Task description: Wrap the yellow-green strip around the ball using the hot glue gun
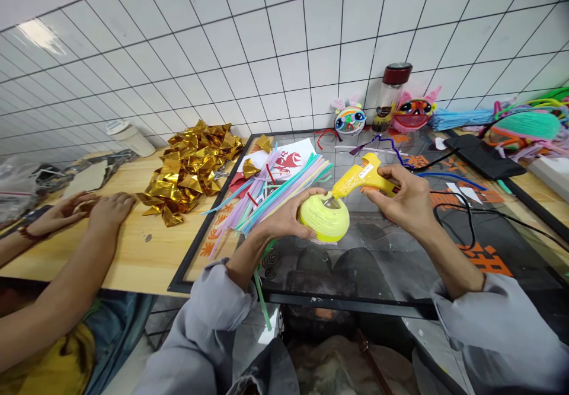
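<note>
White tiled wall [288,33] with dark grout lines backs the pale wooden bench [155,252], seen from the head view. Just in front of the wearer, the left hand [291,214] cups the side of a yellow strand-wrapped ball [326,223], thumb and fingers curved round it, so its hollow top faces up between the two hands. The right hand [402,196] grips the handle of a yellow hot-glue gun [358,177], its nozzle angled down into that opening; whether the trigger is pressed, or the tip touches the inner wall, I cannot tell. Good work here probably means bracing the ball firmly without denting it, laying glue in short, thin runs, and turning the ball rather than twisting the gun. Left fingers sit near the nozzle, so they should stay low on the outside. Black cable [469,226] loops beside the right forearm and is best kept slack. Beyond the left hand lie bundled pipe cleaners [284,196]; farther left, folded gold-foil pieces [191,172] sit near a co-worker's hands [109,211].
</note>
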Demonstrator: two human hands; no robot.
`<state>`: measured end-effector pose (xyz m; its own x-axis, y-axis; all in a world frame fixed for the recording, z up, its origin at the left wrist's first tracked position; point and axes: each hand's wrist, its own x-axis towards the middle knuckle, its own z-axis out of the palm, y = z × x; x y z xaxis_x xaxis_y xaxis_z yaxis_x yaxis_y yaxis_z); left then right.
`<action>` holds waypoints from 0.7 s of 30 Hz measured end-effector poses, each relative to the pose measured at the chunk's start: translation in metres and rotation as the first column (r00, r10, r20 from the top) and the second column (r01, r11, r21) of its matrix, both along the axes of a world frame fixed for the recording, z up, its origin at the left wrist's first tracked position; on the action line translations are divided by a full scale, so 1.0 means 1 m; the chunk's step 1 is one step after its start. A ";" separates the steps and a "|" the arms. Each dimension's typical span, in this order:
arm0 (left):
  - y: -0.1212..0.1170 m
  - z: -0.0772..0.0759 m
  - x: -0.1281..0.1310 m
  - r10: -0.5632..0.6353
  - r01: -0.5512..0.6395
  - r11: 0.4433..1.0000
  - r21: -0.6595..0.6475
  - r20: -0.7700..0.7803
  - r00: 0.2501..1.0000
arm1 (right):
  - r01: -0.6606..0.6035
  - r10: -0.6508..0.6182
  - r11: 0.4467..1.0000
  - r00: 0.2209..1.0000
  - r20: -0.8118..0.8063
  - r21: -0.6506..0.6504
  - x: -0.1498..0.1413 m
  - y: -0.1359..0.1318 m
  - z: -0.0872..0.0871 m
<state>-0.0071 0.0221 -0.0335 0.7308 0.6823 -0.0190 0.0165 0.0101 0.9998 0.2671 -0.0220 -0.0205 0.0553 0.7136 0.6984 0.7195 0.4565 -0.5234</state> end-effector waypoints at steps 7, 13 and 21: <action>-0.002 0.001 0.001 -0.004 0.004 1.000 0.006 -0.013 1.000 | 0.084 -0.084 0.996 0.996 0.000 -0.013 -0.003 0.000 -0.003; -0.001 0.000 0.000 -0.013 0.013 1.000 0.004 -0.030 0.999 | 0.090 -0.090 0.996 0.996 0.012 -0.018 -0.004 0.000 -0.002; 0.002 0.001 0.000 -0.037 0.038 0.999 0.026 -0.050 0.998 | 0.017 -0.019 0.998 0.999 -0.040 -0.059 -0.003 0.001 -0.002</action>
<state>-0.0071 0.0236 -0.0326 0.7545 0.6552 -0.0377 0.0662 -0.0188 0.9976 0.2641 -0.0214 -0.0220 0.0958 0.7522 0.6520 0.7051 0.4111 -0.5778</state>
